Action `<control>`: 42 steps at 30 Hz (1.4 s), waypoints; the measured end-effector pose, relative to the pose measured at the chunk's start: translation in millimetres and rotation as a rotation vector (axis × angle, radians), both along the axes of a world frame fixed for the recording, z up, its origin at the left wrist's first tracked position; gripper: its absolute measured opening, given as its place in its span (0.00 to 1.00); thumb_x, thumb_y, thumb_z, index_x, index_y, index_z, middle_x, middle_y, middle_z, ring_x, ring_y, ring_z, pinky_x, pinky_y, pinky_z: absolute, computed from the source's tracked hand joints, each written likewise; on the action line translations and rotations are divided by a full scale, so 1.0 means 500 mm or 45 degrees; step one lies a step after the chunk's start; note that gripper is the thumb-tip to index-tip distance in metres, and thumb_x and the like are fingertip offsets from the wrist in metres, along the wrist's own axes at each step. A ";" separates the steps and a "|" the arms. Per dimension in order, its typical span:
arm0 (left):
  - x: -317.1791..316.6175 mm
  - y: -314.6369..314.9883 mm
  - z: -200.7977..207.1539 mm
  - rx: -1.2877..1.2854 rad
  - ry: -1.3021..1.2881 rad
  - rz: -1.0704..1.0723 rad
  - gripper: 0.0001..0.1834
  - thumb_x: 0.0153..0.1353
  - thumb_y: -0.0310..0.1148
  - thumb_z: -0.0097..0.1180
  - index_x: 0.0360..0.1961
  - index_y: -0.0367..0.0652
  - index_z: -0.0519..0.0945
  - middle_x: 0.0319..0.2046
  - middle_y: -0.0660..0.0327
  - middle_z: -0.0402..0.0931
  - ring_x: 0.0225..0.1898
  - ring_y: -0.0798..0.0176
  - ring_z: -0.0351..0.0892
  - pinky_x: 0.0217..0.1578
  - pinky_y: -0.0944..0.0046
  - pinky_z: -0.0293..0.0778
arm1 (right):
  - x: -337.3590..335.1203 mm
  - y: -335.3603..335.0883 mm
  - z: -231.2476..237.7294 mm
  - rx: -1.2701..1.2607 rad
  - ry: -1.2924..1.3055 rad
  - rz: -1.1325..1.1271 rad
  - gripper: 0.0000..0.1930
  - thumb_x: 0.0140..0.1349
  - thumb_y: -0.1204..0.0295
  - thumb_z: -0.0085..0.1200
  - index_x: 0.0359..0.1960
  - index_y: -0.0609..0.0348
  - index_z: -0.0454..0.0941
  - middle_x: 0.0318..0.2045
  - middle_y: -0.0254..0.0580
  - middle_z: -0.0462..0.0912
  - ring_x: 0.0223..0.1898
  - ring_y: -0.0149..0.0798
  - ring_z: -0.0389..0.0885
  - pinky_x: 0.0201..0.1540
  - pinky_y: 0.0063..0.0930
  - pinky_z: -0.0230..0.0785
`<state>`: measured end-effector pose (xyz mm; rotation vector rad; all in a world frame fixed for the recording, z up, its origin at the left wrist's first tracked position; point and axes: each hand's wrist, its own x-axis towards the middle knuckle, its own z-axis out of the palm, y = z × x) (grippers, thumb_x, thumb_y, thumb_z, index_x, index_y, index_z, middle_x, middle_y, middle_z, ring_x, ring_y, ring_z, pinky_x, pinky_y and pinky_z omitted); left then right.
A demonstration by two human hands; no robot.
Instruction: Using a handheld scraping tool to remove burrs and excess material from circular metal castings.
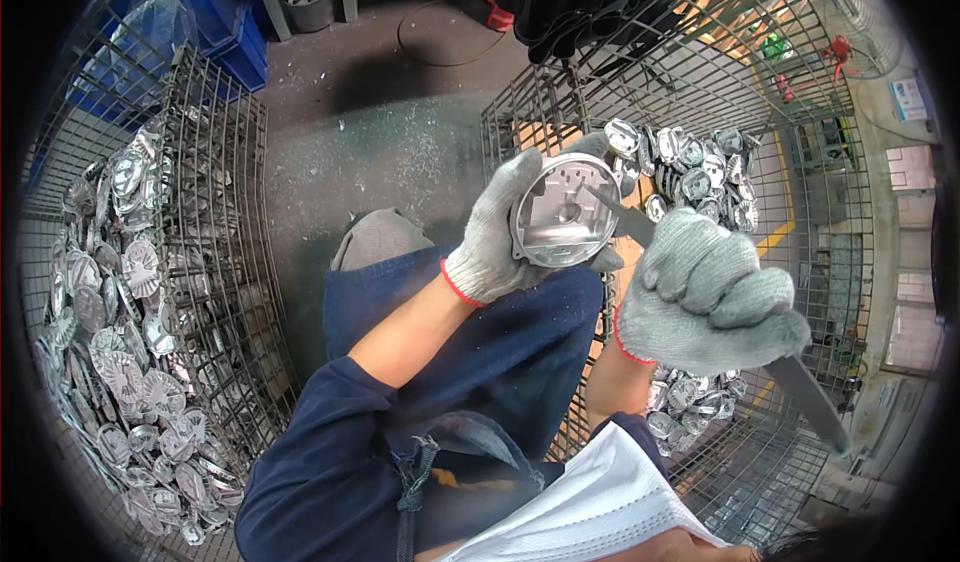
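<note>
My left hand [492, 230], in a grey knit glove with a red cuff edge, grips a round cast metal housing [568, 234] by its rim above my lap. Its recessed inner side faces up, with a round boss in the middle and small holes near the far edge. In my right hand [705, 292], gloved the same way, the fingers are wrapped round a flat metal file [812, 402]. One end narrows to a tip over the housing's upper right; whether it touches I cannot tell. The wide end sticks out past the little-finger side of the fist, toward the lower right.
A wire mesh cage [225, 252] on the left holds a heap of castings [125, 372]. Another wire basket [530, 102] on the right has cardboard and more castings [700, 167]. Blue bins [235, 47] stand at the far left. Debris specks the floor [385, 152].
</note>
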<state>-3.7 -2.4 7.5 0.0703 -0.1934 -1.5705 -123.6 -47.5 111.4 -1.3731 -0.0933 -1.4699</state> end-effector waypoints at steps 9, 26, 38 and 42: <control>0.001 -0.017 -0.021 -0.005 -0.206 0.043 0.45 0.72 0.58 0.58 0.78 0.37 0.65 0.65 0.40 0.79 0.64 0.42 0.84 0.64 0.39 0.83 | -0.001 0.009 0.000 -0.024 0.053 0.119 0.31 0.84 0.42 0.33 0.27 0.50 0.69 0.20 0.37 0.70 0.18 0.41 0.69 0.24 0.38 0.67; 0.015 -0.002 0.011 0.074 0.002 0.050 0.43 0.73 0.61 0.50 0.79 0.43 0.66 0.66 0.42 0.78 0.63 0.42 0.83 0.62 0.38 0.84 | 0.002 -0.008 -0.020 -0.139 -0.087 0.087 0.34 0.84 0.37 0.25 0.23 0.45 0.60 0.16 0.29 0.60 0.16 0.31 0.58 0.22 0.28 0.63; 0.018 -0.003 -0.006 0.069 -0.204 0.015 0.43 0.69 0.54 0.57 0.78 0.38 0.67 0.65 0.44 0.80 0.65 0.48 0.83 0.68 0.46 0.80 | 0.013 -0.004 -0.058 -0.228 -0.006 -0.011 0.36 0.82 0.35 0.29 0.23 0.49 0.64 0.18 0.35 0.67 0.17 0.37 0.66 0.22 0.34 0.66; 0.016 -0.008 -0.006 0.097 -0.290 0.050 0.42 0.69 0.51 0.56 0.77 0.36 0.68 0.62 0.44 0.82 0.60 0.47 0.86 0.63 0.46 0.84 | 0.021 -0.009 -0.040 0.008 -0.064 0.070 0.34 0.83 0.38 0.32 0.23 0.49 0.65 0.16 0.34 0.65 0.15 0.36 0.64 0.21 0.33 0.64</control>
